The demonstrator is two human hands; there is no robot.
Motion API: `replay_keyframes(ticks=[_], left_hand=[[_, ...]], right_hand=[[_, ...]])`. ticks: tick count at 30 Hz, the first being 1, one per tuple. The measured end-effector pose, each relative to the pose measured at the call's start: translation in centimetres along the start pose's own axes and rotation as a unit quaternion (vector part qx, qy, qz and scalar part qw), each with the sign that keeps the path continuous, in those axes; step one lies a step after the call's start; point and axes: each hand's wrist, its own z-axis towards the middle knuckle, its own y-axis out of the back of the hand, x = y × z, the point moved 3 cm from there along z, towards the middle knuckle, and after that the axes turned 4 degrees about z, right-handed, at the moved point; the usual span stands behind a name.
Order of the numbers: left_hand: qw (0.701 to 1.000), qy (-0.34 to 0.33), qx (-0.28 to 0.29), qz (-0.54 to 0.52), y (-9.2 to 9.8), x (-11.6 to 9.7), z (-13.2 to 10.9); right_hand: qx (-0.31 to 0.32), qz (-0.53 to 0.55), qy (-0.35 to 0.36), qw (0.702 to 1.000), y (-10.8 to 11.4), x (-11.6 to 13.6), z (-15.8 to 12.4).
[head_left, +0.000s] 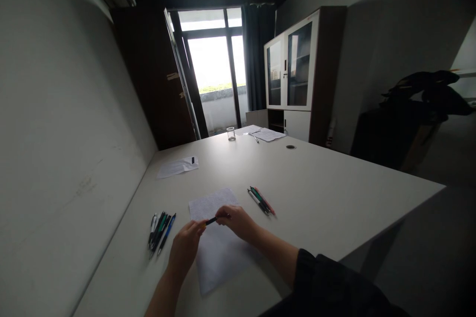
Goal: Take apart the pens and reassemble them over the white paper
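Observation:
A short dark pen point(210, 221) with a yellowish end is held between both hands, above a white sheet of paper point(219, 257). My left hand point(187, 242) pinches its yellowish end, and my right hand point(236, 220) is closed on its other end. Left of the paper lies a bunch of several pens point(159, 232), black, green, blue and white. A smaller group of pens point(261, 201), with green, dark and pink ones, lies to the right of the paper.
A glass cup point(231, 133) stands near the table's far edge, beside papers point(267, 134) with pens. Another sheet point(178, 167) with a small dark object lies at the left by the wall. The table point(353, 188) has a round cable hole point(290, 147).

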Motion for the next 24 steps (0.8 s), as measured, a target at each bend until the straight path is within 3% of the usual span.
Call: replay_keyframes(ticks=[9, 15, 24], left_hand=[[1.0, -0.007, 0.004, 0.007, -0.22, -0.09, -0.01], [1.0, 0.007, 0.003, 0.008, -0.1, 0.27, 0.02], [1.0, 0.006, 0.001, 0.022, -0.12, 0.25, 0.03]], right_hand=[[0.049, -0.059, 0.009, 0.997, 0.12, 0.31, -0.19], [0.004, -0.036, 0.0, 0.999, 0.24, -0.14, -0.08], [-0.001, -0.054, 0.022, 0.998, 0.03, -0.07, 0.01]])
